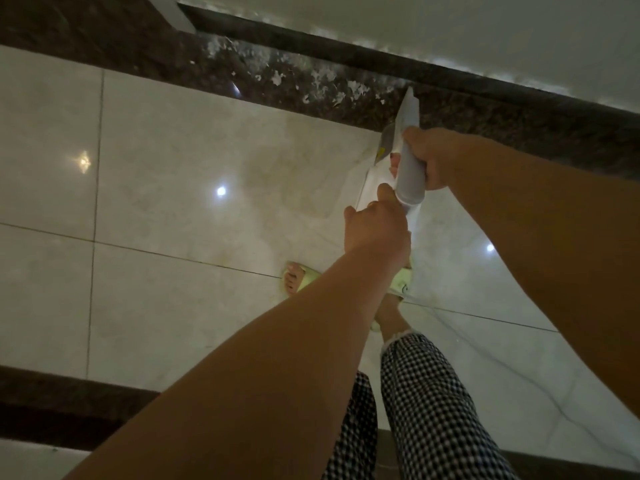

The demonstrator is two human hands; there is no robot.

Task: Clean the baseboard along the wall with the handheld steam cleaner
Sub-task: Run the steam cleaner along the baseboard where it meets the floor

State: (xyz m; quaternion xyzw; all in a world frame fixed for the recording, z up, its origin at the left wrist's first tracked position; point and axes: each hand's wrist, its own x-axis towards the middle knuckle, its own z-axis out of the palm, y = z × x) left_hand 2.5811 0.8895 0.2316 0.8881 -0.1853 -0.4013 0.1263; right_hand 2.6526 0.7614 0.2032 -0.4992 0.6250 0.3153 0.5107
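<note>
White steam cleaner (409, 161) — both hands' grip, nozzle at baseboard (450, 76).

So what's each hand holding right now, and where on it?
Both hold the steam cleaner. The right hand wraps its grey handle partway up; the left hand grips the lower rear end. Its nozzle tip points at the baseboard.

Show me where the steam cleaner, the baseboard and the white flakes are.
steam cleaner (410, 174): head view, on its grey handle.
baseboard (467, 79): head view, on its dark face under the wall.
white flakes (322, 77): head view, mid-patch.
</note>
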